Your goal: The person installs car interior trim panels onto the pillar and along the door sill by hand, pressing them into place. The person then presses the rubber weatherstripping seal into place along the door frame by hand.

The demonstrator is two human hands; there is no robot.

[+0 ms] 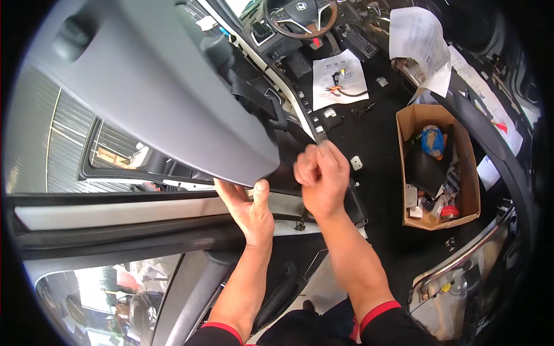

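A large grey moulded trim panel (173, 86) slants across the upper left, close to me, with a dark round recess near its upper end. At its lower tip, my left hand (254, 213) grips the edge, fingers tucked behind and thumb in front. My right hand (323, 179) is raised just right of that tip, apart from it. Its fingers are curled into a fist, slightly smeared, with nothing visible in them. Behind the panel runs a dark seat belt (254, 98) beside the white door pillar (288, 95).
Right of my hands, an open cardboard box (407, 173) holds mixed parts and a blue-wrapped item. A printed paper sheet (323, 95) with a wired connector lies on the black floor. The steering wheel (277, 26) is at the far end. A door sill (115, 213) crosses the left.
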